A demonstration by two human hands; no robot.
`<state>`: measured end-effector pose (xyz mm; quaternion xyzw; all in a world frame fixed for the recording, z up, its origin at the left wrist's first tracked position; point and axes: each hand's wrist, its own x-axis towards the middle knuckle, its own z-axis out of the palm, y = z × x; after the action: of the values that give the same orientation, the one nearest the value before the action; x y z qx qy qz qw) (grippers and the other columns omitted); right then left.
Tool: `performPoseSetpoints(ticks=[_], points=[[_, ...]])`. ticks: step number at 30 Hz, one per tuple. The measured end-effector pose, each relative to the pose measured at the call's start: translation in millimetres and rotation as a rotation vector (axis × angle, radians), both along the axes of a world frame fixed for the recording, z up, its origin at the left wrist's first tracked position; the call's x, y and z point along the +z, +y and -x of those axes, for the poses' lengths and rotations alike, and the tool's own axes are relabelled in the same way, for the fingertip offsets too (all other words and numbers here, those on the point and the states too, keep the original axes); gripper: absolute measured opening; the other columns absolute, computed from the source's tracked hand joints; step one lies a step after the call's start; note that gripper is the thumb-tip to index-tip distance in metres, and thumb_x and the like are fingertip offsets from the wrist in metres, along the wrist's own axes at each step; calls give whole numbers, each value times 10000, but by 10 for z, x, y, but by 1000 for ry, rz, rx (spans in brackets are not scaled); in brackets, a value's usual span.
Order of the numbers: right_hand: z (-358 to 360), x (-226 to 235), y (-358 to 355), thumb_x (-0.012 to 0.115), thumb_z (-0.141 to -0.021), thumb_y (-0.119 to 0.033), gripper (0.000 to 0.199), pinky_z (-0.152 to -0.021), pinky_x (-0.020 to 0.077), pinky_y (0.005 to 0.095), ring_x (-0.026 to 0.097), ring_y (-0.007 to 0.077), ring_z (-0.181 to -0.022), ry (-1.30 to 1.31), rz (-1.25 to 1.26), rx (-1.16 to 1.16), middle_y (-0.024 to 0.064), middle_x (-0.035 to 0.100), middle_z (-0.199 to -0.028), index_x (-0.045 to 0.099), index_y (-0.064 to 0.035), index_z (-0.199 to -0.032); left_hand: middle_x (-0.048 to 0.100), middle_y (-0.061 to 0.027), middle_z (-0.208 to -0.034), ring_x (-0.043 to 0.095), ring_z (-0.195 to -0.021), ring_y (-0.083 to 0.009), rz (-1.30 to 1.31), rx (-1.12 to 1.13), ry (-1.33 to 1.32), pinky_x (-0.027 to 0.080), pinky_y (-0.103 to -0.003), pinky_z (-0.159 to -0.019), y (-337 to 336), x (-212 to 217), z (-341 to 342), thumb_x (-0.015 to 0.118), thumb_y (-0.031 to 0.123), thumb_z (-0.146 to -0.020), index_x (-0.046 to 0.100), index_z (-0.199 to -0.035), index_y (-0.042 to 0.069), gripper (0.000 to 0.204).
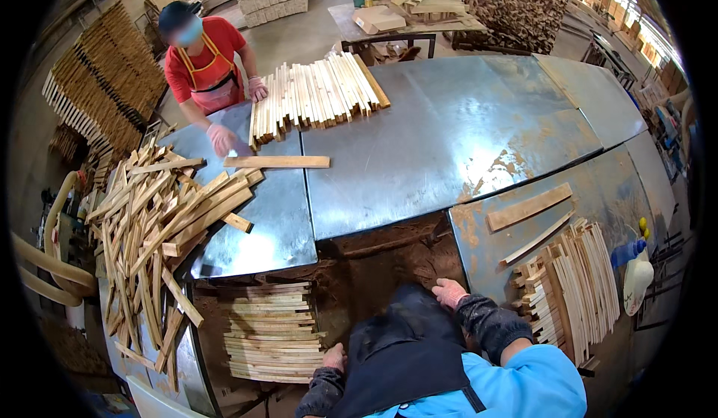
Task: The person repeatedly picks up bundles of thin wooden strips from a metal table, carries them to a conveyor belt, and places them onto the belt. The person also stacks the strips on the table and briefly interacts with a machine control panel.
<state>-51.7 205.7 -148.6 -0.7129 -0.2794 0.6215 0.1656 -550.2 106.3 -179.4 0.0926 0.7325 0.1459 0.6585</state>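
The left hand (334, 357) is at the near left, just beside the right ends of a stack of wooden strips (269, 336); its fingers look curled, but whether they pinch a strip I cannot tell. The right hand (449, 293) is by the left edge of the right metal tabletop (479, 257), fingers bent, no strip visible in it; how tightly they close is unclear. The stack's right ends are uneven, so good handling likely means squaring them with a flat palm and supporting both ends evenly.
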Motion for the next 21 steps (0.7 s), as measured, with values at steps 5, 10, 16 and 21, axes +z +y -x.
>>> performPoseSetpoints(ticks=[5,10,16,21], points=[[-89,-41,985,681,-985,-335,670,-1146,513,442,655,419,-1367,-225,-208,40,292,703,-1430,594,73,-1509,774,-269,-1178,716,-1183,-502,-329,-1079,400,567,-567,-995,-190,-285,86,615,464,-1039,686,-1349,171,432],[-290,353,2374,685,-989,-310,532,-1004,552,484,709,457,-1136,-380,-392,69,263,756,-1212,631,3,-1416,781,-220,-1140,716,-1124,-421,-89,-949,352,552,-501,-949,248,86,-149,579,397,-1081,741,-1242,98,376],[-686,509,4135,681,-987,-296,601,-1091,526,521,671,472,-1224,-514,-504,-59,267,735,-1275,585,-3,-1502,583,-27,-805,535,-704,-193,79,152,107,440,-403,-651,1727,722,-933,645,278,-1100,689,-1061,89,198],[-942,428,5581,679,-1010,-299,714,-1183,484,526,570,473,-1413,-635,-456,86,284,655,-1481,469,-23,-1634,654,-1,-1008,610,-819,-136,-152,429,4,503,-302,-708,3192,1146,-1533,687,229,-1091,679,-1348,48,314]])
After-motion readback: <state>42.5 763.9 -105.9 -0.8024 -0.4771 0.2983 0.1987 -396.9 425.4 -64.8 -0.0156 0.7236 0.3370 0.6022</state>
